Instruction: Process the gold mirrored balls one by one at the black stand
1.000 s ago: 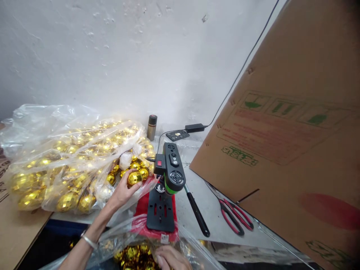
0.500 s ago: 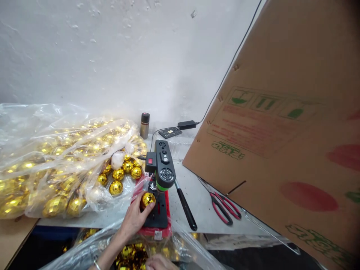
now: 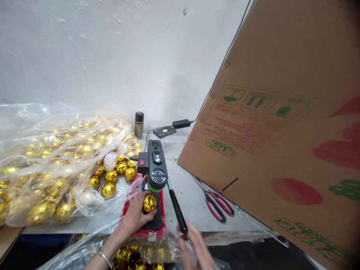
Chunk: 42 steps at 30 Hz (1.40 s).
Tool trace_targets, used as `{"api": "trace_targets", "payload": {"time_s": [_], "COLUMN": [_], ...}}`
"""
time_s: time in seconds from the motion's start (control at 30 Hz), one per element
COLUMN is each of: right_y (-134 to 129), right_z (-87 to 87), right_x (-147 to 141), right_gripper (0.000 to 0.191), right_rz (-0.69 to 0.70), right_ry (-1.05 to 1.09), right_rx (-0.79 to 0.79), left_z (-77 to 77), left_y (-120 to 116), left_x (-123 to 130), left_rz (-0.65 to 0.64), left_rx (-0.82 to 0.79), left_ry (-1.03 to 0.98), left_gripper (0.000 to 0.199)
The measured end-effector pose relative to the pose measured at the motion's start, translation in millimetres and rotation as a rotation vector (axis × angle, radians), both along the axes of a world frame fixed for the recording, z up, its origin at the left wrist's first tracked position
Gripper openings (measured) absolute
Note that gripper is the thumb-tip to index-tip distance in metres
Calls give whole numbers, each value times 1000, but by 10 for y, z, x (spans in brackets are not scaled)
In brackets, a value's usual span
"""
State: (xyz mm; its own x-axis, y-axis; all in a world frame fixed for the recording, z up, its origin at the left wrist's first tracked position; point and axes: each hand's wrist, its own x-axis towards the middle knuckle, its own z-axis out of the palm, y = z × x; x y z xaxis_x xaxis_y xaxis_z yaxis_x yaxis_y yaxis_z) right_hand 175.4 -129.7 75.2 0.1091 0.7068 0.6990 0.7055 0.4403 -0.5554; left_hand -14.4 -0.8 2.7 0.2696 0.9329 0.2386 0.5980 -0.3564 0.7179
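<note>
A gold mirror ball is held between the thumb and fingers of my left hand. It sits over the black base of a small bench drill press, just below and in front of its black head. My right hand, blurred, is at the end of the press's black lever handle, with thumb and fingers apart. I cannot tell whether it touches the handle. Under the base lies a red tray. More gold balls lie in clear plastic below my left forearm.
A clear bag of gold balls covers the table's left, several loose balls at its opening. Red-handled scissors lie at right beside a large cardboard box. Behind stand a bottle and a power adapter.
My right hand has risen from the balls at the bottom to the lever handle's end. My left hand keeps the ball at the press. The view has shifted slightly, moving things left.
</note>
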Motion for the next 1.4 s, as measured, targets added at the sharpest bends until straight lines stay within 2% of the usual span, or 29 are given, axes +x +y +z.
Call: {"api": "trace_targets", "payload": {"time_s": [0.07,0.13,0.2,0.27,0.33,0.4,0.5,0.57,0.77,1.03,1.4], "right_y": [227,443,610,712,766,795,822,832,827,835,855], "right_z": [285,568,773,843,775,621,393,310,244,145,4], "right_x": [70,53,-31,-141,-238,-307,-363,-382,-439,-510,-466], "right_gripper": [49,53,42,25,29,35,35,35,36,33,34], "right_rz": [-49,4,97,198,221,177,144,132,41,42,78], "right_ry": [-20,-99,-128,-89,-37,4,58,84,121,244,264], "right_rx": [150,245,287,282,289,333,399,414,415,427,424], "left_z": [12,14,9,3,4,11,29,41,43,3,-1], "left_y": [23,31,26,12,-7,-23,-37,-41,-51,-48,-23], "left_x": [12,19,27,39,54,69,86,93,118,126,156], "left_rz": [-24,-30,-22,-16,-14,-11,-1,-6,7,13,7], "left_rx": [-7,-9,-14,-29,-49,-59,-60,-73,-97,-75,-62], "left_ry": [11,6,4,10,14,11,-3,-5,-11,-21,-40], "left_gripper": [51,52,53,52,50,48,45,45,47,48,50]}}
